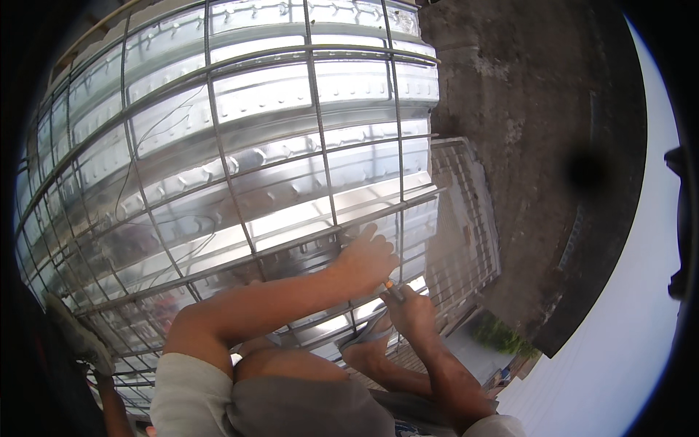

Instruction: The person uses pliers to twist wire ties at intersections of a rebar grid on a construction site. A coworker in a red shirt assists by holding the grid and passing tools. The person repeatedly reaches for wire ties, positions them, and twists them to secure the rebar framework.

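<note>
My left hand point(368, 256) is closed beside a crossing of the rebar mesh point(329, 175), its thumb side toward the bars. What its fingers hold, if anything, is hidden. Just below and to the right, my right hand point(413, 315) is wrapped around a small dark hand tool point(397, 293). An orange bit shows at the tool's upper end, close to the left hand; its exact kind is unclear. Under the bars lies shiny ribbed metal decking point(262, 91). My foot in a grey sandal point(366, 335) rests near the right hand.
Thin loose wire point(175, 120) curls over the decking at left. A shoe point(80, 335) of another person stands at the far left. Beyond the decking's right edge lie a lower mesh-covered area point(459, 211), a dark stained surface point(524, 146) and green plants point(502, 336).
</note>
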The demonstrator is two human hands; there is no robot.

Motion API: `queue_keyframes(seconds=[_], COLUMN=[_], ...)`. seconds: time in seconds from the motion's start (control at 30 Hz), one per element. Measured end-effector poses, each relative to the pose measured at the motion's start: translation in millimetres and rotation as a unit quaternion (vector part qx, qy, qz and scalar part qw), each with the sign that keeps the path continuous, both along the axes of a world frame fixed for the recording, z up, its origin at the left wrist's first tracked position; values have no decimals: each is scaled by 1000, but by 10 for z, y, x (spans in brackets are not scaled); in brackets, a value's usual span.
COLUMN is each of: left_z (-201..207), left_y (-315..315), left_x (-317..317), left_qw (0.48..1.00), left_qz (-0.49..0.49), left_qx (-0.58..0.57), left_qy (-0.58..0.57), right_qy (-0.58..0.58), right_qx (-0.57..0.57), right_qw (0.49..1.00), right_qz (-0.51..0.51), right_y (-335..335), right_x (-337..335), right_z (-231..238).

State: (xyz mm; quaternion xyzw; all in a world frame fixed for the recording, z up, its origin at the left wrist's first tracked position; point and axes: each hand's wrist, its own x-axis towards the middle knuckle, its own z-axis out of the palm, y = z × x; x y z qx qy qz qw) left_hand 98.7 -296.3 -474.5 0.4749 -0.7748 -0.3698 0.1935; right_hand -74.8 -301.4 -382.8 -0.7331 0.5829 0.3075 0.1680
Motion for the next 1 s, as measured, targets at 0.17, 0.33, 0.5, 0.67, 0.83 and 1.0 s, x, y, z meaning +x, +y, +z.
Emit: queue_keyframes(seconds=[0.17,0.33,0.5,0.67,0.83,1.0], left_z=[-112,-178,-34,44,24,-106], left_y=[397,170,-173,-351,-132,344], left_x=[-194,-200,-146,-117,-72,-157], left_qw=[975,996,988,973,995,984], left_qz=[125,-7,-123,-165,-76,125], left_qx=[-175,-32,90,164,66,-124], left_qy=[53,79,1,13,5,39], right_qy=[-92,-107,-117,-11,-84,-129], right_qx=[301,461,81,-72,90,485], right_qw=[897,763,988,997,986,702], right_qz=[-311,-440,-66,21,-115,-505], right_y=[-145,-474,-173,122,-91,-322], right_x=[-43,-89,-59,-89,-174,-296], right_z=[21,21,173,87,-77,-174])
